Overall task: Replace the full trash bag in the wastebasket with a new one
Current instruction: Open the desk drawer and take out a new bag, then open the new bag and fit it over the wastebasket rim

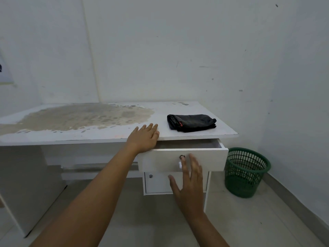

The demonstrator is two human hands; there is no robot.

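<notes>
A folded black trash bag (191,122) with a small red mark lies on the right part of the white desk top (99,134). On the floor to the right of the desk stands a green mesh wastebasket (246,172), and no bag shows in it. My left hand (145,137) rests flat on the desk's front edge, left of the bag, holding nothing. My right hand (189,179) is spread open in front of the drawer (204,158), its fingertips near the round knob (182,156). The drawer is pulled out a little.
A large worn brownish patch (85,115) covers the desk's left and middle. Below the drawer is a small cabinet door (156,182) with a knob. White walls close in behind and on the right. The floor is pale tile.
</notes>
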